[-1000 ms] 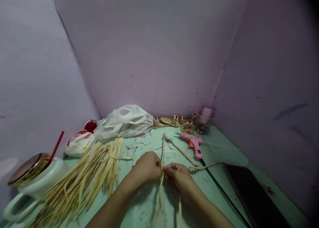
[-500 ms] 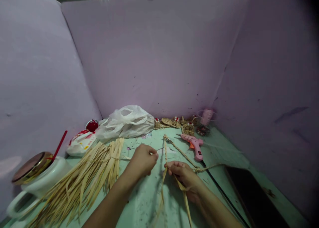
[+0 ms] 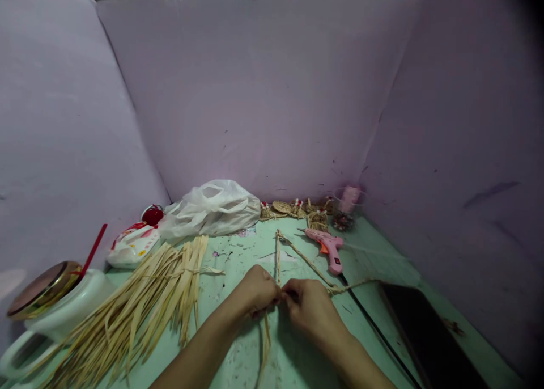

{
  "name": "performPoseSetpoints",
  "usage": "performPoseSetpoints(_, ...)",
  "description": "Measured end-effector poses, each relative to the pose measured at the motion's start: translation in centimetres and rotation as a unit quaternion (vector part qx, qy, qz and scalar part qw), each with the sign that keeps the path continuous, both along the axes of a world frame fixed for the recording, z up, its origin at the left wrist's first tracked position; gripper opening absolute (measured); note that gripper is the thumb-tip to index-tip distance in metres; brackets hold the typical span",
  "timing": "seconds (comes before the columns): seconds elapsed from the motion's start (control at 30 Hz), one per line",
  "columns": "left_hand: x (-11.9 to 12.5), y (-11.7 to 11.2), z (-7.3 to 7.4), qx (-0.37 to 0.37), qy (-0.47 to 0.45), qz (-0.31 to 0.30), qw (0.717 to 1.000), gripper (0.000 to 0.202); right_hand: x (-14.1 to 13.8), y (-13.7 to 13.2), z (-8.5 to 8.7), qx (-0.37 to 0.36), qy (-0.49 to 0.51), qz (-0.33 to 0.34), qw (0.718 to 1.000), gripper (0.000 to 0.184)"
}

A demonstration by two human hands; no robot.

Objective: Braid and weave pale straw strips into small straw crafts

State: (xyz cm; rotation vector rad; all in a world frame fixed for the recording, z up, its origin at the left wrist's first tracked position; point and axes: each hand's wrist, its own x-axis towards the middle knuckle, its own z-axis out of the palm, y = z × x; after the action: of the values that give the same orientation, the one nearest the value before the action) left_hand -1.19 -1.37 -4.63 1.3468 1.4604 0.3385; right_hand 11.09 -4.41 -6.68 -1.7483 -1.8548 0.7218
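On the green table (image 3: 374, 253), at the 6 o'clock edge of the head view, the left hand (image 3: 259, 291) and the right hand (image 3: 309, 308) meet knuckle to knuckle. Both are closed, with their fingertips pinched on the near end of a braided cord (image 3: 278, 258). From that pinch the braided cord runs straight toward 12 o'clock across the table, turns back at its far end and trails off toward 4 o'clock. Loose strands (image 3: 266, 343) hang from the pinch toward the person, between the two forearms.

At 9 o'clock of the hands lies a fanned pile of straw strips (image 3: 148, 298), apart from them. Farther toward 8 o'clock stands a white mug (image 3: 59, 315) with a gold lid. A white plastic bag (image 3: 212, 207) sits at 11 o'clock against the purple board, with a red and white packet (image 3: 131, 244) at 10 o'clock. A pink glue gun (image 3: 327, 246) lies at 1 o'clock, just beside the returning cord, and small woven pieces (image 3: 293, 207) line the back edge. A black cable (image 3: 374, 332) runs toward 5 o'clock.
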Motion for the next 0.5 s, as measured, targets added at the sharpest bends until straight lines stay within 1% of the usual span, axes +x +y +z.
performPoseSetpoints(0.07,0.1,0.0,-0.1,0.009,-0.004,0.001,1.0,0.012,-0.2,-0.5,0.9,0.0,-0.077,-0.035,0.996,0.019)
performPoseSetpoints(0.13,0.2,0.0,0.0,0.005,-0.005,0.0,1.0,0.014,-0.5,-0.9,1.6,-0.009,-0.112,-0.052,0.992,0.018)
performPoseSetpoints(0.2,0.3,0.0,0.0,-0.009,-0.007,0.006,1.0,0.016,-0.8,-1.2,1.9,-0.014,-0.12,-0.043,0.992,0.02)
performPoseSetpoints(0.3,0.1,-0.2,-0.3,-0.04,-0.027,0.028,0.998,0.017,-1.7,-1.9,2.0,0.003,-0.134,-0.019,0.991,0.023)
performPoseSetpoints(0.47,-1.4,-0.5,-1.7,-0.034,-0.147,0.05,0.987,0.003,-3.2,-3.1,2.1,0.012,-0.147,0.02,0.989,0.024)
performPoseSetpoints(0.5,-1.7,-0.5,-1.9,-0.042,-0.165,0.053,0.984,0.004,-3.2,-3.2,2.3,0.014,-0.14,0.029,0.99,0.023)
